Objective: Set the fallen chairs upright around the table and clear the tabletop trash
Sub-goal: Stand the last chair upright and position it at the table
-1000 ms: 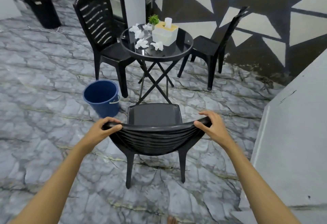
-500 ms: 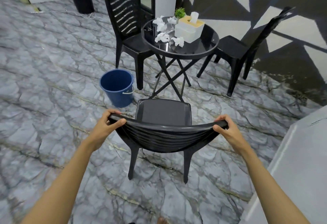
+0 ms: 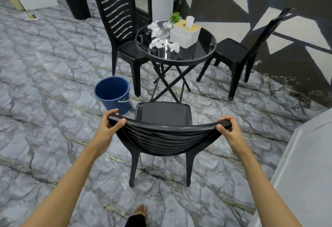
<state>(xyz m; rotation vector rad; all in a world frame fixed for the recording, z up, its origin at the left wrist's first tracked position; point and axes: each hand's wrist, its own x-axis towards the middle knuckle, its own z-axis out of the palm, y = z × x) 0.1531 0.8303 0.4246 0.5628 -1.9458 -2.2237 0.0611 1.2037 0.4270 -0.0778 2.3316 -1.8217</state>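
Observation:
A black plastic chair (image 3: 162,113) stands upright in front of me, seat facing the round black glass table (image 3: 197,54). My left hand (image 3: 109,126) grips the left end of its backrest top and my right hand (image 3: 227,128) grips the right end. Several crumpled white tissues (image 3: 157,42) lie on the tabletop beside a white tissue box (image 3: 185,33) and a small green plant (image 3: 175,17). Two more black chairs stand upright, one left of the table (image 3: 118,22) and one on its right (image 3: 239,50).
A blue bucket (image 3: 113,94) sits on the stone-patterned floor just left of the held chair. A black bin (image 3: 75,0) stands at the far left back. A grey-white surface (image 3: 309,164) fills the right edge. My bare foot (image 3: 141,210) shows below.
The view has moved closer to the table and tilted a little. The chair stays upright in both hands, now slightly nearer the table and bucket.

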